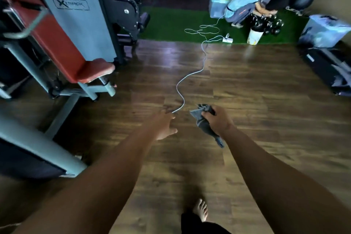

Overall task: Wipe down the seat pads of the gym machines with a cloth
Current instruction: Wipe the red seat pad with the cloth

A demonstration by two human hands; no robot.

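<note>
Cloth (204, 119) sits bunched in the right hand (218, 119), well apart from the red seat pad (95, 70); left hand (163, 125) spread, empty. Grey panel (76, 24) logo starts with X, rest blurry.

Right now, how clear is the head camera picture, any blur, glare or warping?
Head view: dim overall; motion blur smears the grey machine frame and red seat pad at left; the wide-angle lens bows the edges; pale glare streaks the wood floor; the cloth in the right hand is readable.
</note>
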